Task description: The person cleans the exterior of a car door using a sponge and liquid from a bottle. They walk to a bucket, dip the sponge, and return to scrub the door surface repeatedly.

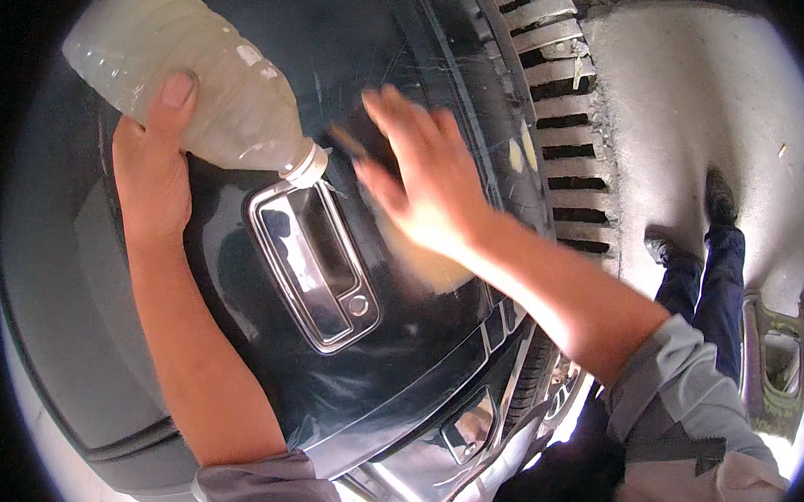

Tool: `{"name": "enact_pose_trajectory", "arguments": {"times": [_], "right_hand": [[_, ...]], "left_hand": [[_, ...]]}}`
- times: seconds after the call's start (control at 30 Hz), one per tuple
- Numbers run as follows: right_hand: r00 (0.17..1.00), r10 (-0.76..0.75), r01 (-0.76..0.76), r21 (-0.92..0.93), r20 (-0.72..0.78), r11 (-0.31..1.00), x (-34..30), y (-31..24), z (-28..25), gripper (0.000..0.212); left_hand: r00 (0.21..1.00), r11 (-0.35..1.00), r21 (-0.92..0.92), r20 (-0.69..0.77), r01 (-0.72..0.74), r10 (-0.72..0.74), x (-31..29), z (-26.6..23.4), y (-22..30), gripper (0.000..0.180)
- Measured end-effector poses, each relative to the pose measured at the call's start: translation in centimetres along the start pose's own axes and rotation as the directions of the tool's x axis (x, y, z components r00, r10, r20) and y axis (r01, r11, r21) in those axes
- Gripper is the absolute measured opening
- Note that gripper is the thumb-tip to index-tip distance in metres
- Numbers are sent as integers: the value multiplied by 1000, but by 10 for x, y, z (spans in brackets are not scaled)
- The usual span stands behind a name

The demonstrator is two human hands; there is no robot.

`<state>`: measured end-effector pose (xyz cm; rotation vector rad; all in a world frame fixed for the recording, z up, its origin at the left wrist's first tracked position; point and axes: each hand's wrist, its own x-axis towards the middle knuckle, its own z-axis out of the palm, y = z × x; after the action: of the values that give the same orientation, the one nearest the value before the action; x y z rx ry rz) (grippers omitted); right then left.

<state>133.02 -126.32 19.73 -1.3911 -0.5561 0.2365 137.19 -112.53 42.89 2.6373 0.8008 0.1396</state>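
Note:
My left hand [156,165] is closed round a large ribbed plastic bottle [188,81], cloudy and whitish. It is tilted, its narrow mouth pointing down at the upper end of a chrome vehicle handle [315,265] with a round lock. A little liquid seems to show at the mouth. The handle is set in a glossy dark vehicle panel [368,376]. Over that panel, right of the bottle's mouth, my right hand [425,166] has its fingers stretched apart and blurred by motion. Whether it touches the surface I cannot tell. A blurred yellowish patch lies below it, perhaps a reflection.
A slotted drain grate [571,146] runs along the pale floor [683,93] to the right of the vehicle. Legs in dark blue trousers [723,277] with dark shoes stand there. A worn greenish object with an opening [760,361] is beside them. A tyre [534,372] shows below my right forearm.

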Motion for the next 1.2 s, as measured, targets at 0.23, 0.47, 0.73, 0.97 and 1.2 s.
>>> {"name": "enact_pose_trajectory", "arguments": {"times": [0.23, 0.47, 0.73, 0.97, 1.2], "right_hand": [[993, -21, 6, 131, 116, 991, -140, -28, -41, 70], [999, -29, 31, 68, -40, 997, -6, 6, 1, 64], [988, -11, -6, 111, 154, 994, -149, -14, -40, 70], [999, 20, -22, 59, 29, 998, -25, -3, -6, 67], [983, -17, 7, 58, 184, 998, -91, -18, -33, 67]], "left_hand": [[995, 995, 67, 66, 74, -78, 3, -11, -4, 71], [997, 997, 8, 26, 76, -76, 5, -4, -4, 71], [997, 998, 43, 65, 44, -46, 1, -6, -6, 67], [992, 998, 54, 123, 31, -38, -10, 13, 11, 49], [978, 985, -150, 201, 86, -55, 1, 17, 34, 39]]}}
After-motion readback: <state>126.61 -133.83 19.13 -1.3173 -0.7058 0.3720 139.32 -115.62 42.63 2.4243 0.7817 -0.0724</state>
